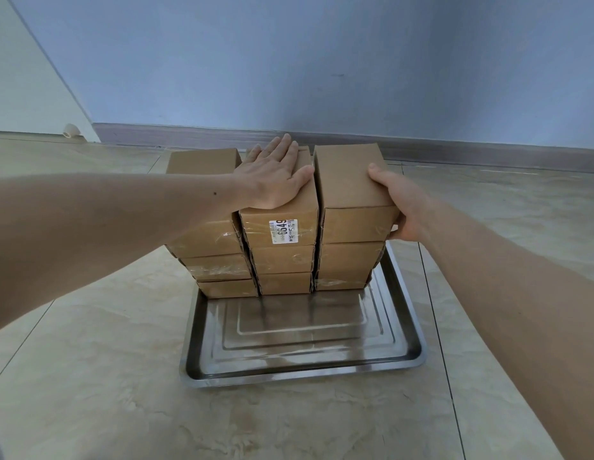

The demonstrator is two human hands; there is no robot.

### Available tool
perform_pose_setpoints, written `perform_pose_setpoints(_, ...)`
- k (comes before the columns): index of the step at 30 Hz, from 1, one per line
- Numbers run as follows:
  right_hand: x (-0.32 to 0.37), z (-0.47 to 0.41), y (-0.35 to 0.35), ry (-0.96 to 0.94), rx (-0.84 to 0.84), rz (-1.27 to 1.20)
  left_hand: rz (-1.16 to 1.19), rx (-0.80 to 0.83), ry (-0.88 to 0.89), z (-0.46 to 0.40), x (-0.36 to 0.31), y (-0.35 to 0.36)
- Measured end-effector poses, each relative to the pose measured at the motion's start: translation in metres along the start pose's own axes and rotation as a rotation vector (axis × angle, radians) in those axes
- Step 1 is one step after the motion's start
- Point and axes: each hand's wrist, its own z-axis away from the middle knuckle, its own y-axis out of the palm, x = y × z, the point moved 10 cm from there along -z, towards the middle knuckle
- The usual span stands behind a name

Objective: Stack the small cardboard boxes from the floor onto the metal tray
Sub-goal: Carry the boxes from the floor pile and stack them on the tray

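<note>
Three stacks of small brown cardboard boxes stand side by side on the far half of the metal tray [302, 366], each three high. My left hand [275, 174] lies flat with straight fingers on the top middle box [282, 227], which carries a white label on its front. My right hand [400, 200] grips the right side of the top right box [350, 180], thumb on its top face and fingers round its right edge. The top left box [202, 161] is partly hidden behind my left forearm.
The tray sits on a beige tiled floor [106, 376] close to a blue wall with a grey skirting board [189, 136]. The near half of the tray holds no boxes. A white door and a small door stop [71, 131] are at far left.
</note>
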Motion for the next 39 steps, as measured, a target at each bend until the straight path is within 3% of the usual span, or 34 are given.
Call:
perform_pose_setpoints(23,0.007,0.009,-0.001,-0.022,-0.038,0.025,0.006,-0.017,0.034,0.001,-0.002,-0.005)
perform_pose_setpoints(39,0.08,0.007,-0.011,-0.316,-0.241,0.279,0.089,-0.059,0.061,-0.004,-0.001,-0.027)
